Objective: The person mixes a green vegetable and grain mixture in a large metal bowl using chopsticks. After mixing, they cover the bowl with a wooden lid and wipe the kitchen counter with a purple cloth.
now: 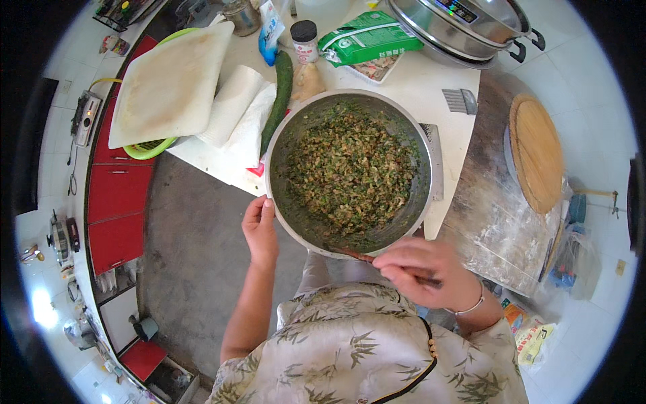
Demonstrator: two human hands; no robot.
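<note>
A large steel bowl (431, 202) stands at the table's near edge, filled with a chopped green and brown mixture (350, 168). My left hand (260, 225) is closed on the bowl's near-left rim, thumb on top. Over the near-right rim, my right hand (427, 269) grips a slim brown wooden utensil (356, 255). Its far end reaches down inside the bowl's near edge, where the tip is hard to make out, so I cannot tell a spoon from chopsticks.
Left of the bowl lie a cucumber (279, 91), paper towels (233, 104) and a white cutting board (171, 84) over a green basket (145, 151). Behind are a black-lidded jar (305, 42), a green package (370, 38) and a steel pot (464, 27). A floury wooden board (494, 222) lies right.
</note>
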